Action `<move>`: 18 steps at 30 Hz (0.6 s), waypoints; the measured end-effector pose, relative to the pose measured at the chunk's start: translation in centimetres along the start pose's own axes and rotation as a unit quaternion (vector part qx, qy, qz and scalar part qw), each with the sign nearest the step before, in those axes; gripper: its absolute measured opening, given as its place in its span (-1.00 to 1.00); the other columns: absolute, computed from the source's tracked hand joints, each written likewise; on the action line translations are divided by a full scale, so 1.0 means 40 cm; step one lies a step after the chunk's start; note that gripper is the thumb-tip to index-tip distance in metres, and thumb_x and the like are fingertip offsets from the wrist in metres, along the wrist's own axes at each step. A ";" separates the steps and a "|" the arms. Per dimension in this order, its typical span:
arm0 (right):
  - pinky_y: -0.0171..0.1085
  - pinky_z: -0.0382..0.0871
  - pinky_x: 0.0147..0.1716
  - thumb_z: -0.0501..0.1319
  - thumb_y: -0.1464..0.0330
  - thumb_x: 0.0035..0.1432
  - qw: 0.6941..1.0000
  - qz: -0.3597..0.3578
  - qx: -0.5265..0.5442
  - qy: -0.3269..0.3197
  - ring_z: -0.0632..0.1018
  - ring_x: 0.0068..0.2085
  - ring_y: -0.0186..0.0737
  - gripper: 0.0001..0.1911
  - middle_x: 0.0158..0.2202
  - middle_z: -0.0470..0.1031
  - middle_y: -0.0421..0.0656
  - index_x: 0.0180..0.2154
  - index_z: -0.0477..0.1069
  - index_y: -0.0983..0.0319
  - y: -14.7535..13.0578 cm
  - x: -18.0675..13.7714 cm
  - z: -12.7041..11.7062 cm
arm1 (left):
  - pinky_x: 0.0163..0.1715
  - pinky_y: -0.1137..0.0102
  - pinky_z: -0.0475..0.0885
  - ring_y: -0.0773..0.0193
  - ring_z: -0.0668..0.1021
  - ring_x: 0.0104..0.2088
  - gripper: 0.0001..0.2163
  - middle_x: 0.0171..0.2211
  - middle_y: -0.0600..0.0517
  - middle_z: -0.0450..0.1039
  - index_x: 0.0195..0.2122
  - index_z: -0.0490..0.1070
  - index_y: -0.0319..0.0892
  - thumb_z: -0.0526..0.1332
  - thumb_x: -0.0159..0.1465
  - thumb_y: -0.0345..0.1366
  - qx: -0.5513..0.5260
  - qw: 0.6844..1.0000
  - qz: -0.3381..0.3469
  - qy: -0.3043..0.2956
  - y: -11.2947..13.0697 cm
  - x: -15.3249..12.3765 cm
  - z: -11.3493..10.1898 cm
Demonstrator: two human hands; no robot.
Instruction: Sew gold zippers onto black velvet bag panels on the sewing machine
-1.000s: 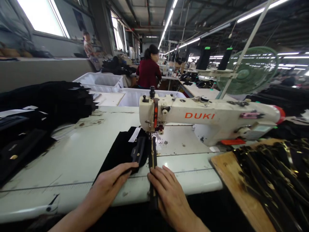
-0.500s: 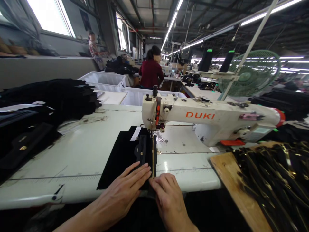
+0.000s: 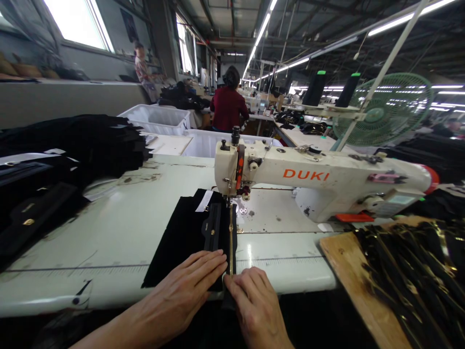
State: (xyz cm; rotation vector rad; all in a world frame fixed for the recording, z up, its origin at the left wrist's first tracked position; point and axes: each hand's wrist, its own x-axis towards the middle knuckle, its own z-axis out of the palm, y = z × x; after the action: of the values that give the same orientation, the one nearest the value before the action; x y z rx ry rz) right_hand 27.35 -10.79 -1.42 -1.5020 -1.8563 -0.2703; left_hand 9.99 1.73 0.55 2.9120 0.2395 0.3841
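A black fabric panel (image 3: 174,242) lies on the sewing table with its right edge under the needle of the sewing machine (image 3: 269,169). Along that edge runs a black zipper (image 3: 231,237) with gold teeth. The panel bears a dark strip with a gold fitting (image 3: 212,232) and a white tag (image 3: 204,201). My left hand (image 3: 189,286) rests flat on the panel, fingers stretched toward the zipper. At the zipper's near end, my right hand (image 3: 252,300) pinches the zipper tape, fingers curled; the lower end of the tape is partly hidden.
Black fabric pieces (image 3: 72,150) are piled at left. At right, a wooden board (image 3: 348,261) bears several gold-toothed zippers (image 3: 410,281). White plastic bins (image 3: 156,118) stand behind the table. A green fan (image 3: 385,111) and thread cones (image 3: 314,89) are beyond the machine. A person in red (image 3: 228,104) sits ahead.
My right hand has shifted slightly down, toward me, along the zipper. My left hand has moved slightly the same way, still flat. The view has shifted a little.
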 end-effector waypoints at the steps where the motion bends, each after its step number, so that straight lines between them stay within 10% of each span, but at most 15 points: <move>1: -0.18 0.34 -0.28 0.01 0.58 0.33 1.000 -0.004 -0.003 -0.001 0.39 -0.32 -0.16 -0.73 -0.36 0.43 -0.09 -0.05 0.42 0.38 -0.002 0.000 -0.001 | 0.25 0.18 0.23 0.15 0.29 0.27 -0.44 0.29 -0.02 0.22 0.31 0.15 -0.13 0.07 0.27 -0.56 -0.013 1.000 -0.010 -0.002 0.000 0.000 -0.004; 10: -0.22 0.40 -0.27 0.00 0.65 0.08 0.988 0.083 0.089 -0.099 0.45 -0.26 -0.18 -0.68 -0.33 0.44 -0.14 -0.33 0.43 0.21 0.103 0.081 -0.075 | 0.20 0.00 0.27 -0.09 0.30 0.25 -0.32 0.26 -0.10 0.25 0.33 0.14 -0.04 0.30 0.22 -0.02 -0.136 0.987 -0.059 -0.065 -0.003 0.015 -0.060; 18: -0.10 0.34 0.10 0.09 0.71 0.06 0.978 -0.028 0.004 -0.208 0.36 0.09 -0.09 -0.34 0.12 0.35 -0.05 0.19 0.29 0.22 0.187 0.169 0.012 | 0.11 0.22 0.38 0.02 0.47 0.09 -0.40 0.18 -0.05 0.37 0.27 0.20 -0.03 0.33 0.22 -0.19 -0.041 0.998 -0.027 -0.038 -0.001 0.037 -0.056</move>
State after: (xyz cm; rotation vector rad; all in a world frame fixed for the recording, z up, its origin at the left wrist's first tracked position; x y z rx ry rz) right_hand 33.60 -3.11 0.57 -1.5917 -2.2228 0.0311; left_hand 10.80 2.40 3.01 2.8265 0.2827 0.2663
